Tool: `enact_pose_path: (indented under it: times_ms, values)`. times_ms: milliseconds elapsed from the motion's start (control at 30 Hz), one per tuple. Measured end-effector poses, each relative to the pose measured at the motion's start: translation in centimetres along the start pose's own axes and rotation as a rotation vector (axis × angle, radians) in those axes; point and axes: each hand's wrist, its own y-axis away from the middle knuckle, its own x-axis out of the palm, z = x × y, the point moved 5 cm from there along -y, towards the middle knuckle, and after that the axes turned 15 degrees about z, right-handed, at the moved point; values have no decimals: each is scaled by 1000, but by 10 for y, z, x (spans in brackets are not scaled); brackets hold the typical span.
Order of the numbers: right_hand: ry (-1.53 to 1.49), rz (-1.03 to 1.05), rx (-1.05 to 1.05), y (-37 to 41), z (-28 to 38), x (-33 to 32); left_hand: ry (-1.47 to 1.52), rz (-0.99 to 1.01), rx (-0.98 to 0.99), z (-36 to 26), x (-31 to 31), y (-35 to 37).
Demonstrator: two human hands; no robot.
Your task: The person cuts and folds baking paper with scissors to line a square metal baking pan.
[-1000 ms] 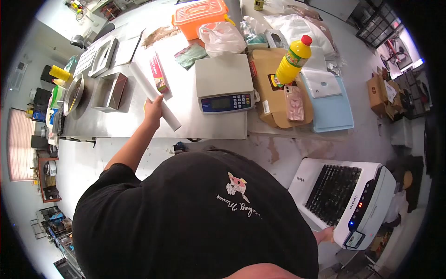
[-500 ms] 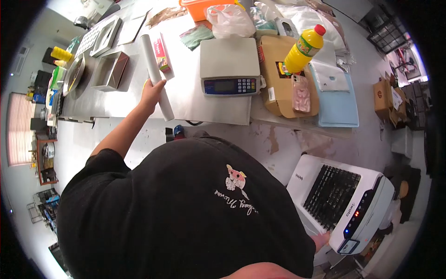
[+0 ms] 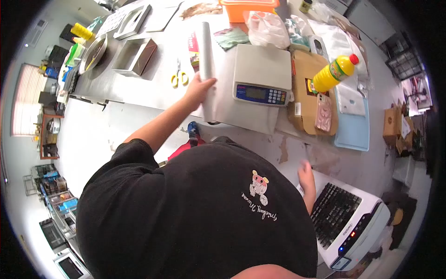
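Roll (image 3: 206, 46) shifted toward scale (image 3: 262, 69), left grip (image 3: 197, 90) clenched round it; right grip (image 3: 305, 176) moved up by machine (image 3: 357, 223), blurred, can't tell its state.

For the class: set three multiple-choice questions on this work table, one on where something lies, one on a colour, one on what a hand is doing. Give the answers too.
1. Where do the scissors lie? A on the scale; B on the metal table; C on the floor.
2. What colour is the cap of the yellow bottle? A red; B green; C blue.
3. What is the left hand doing? A lying flat; B gripping the white roll; C pressing keys.
Answers: 1 B, they rest on bare metal beside the roll; 2 A, the cap shows red; 3 B, the hand is closed around the roll.
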Motion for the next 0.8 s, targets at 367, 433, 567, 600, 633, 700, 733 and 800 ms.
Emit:
enact_pose_path:
  times_ms: [367,433,567,600,633,700,733,800]
  values:
    - [-1,122,-788,-55,438,163,400,240,257,-44,-30,22]
    - [-29,94,-853,-70,463,193,331,83,165,-38,-73,21]
    - [-44,170,-869,-99,513,258,534,42,148,-30,-152,16]
    - [-7,175,-858,-108,527,274,529,48,150,-30,-176,11]
    - [24,177,-843,-117,542,290,568,75,119,-28,-200,5]
    - [44,79,-868,-131,571,318,624,163,69,-17,-255,-17]
    - [72,-12,-905,-139,592,328,659,268,62,-20,-286,-30]
    - [66,-99,-912,-155,621,343,700,312,31,-28,-338,-36]
